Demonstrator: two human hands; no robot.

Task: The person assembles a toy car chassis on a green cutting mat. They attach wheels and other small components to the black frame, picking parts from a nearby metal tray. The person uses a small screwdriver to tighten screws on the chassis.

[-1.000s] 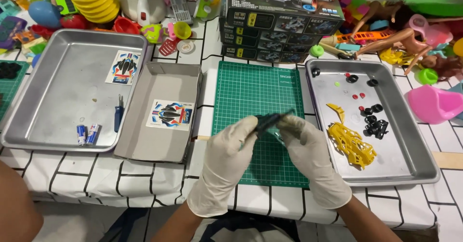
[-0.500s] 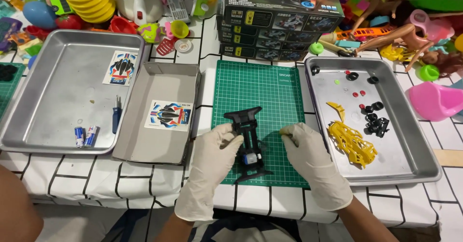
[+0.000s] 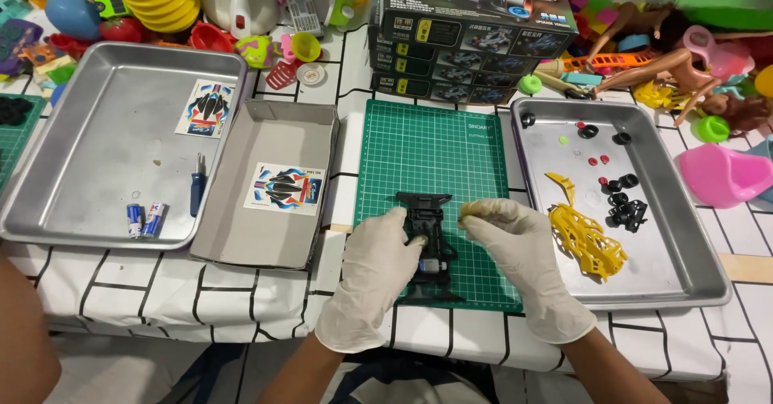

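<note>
Both gloved hands, left hand [image 3: 372, 271] and right hand [image 3: 515, 247], clamp one black chassis [image 3: 428, 247] on the green mat [image 3: 431, 154]; two metal trays [image 3: 105, 154] flank the mat, one each side.

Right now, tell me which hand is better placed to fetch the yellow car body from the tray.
Right. The right hand rests at the black chassis on the side facing the right tray, where the yellow car body lies close by. The left hand sits on the far side and would have to cross over.
</note>
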